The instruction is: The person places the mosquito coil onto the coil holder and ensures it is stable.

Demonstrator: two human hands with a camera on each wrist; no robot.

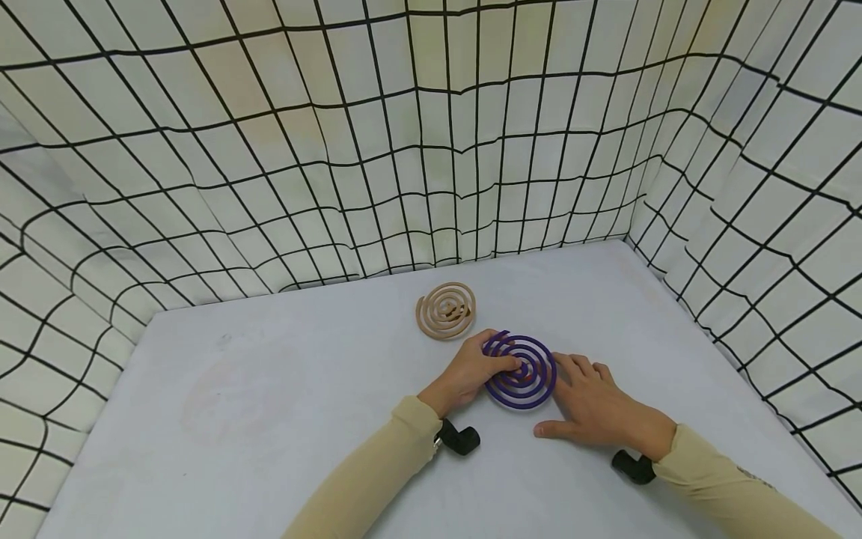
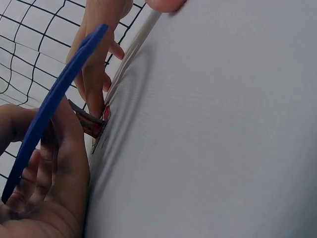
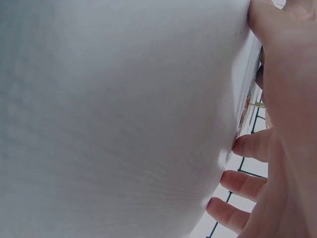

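In the head view a purple spiral mosquito coil point(image 1: 524, 369) is held up over the white table by my left hand point(image 1: 469, 372). The thumb lies on top near the coil's middle, with the fingers underneath. Seen from the left wrist, the coil point(image 2: 58, 94) is tilted, edge-on and bluer. Beside its right rim, my right hand point(image 1: 595, 408) rests with fingers spread and fingertips on the table. Below the coil, a small red and dark thin piece point(image 2: 96, 124) stands on the table, with a right-hand finger against it; I cannot tell its kind.
A tan spiral coil point(image 1: 443, 307) with brown marks lies on the table farther back. White walls with black netting point(image 1: 377, 150) rise behind the table and along both sides. Black wrist devices point(image 1: 461, 438) sit under the sleeves.
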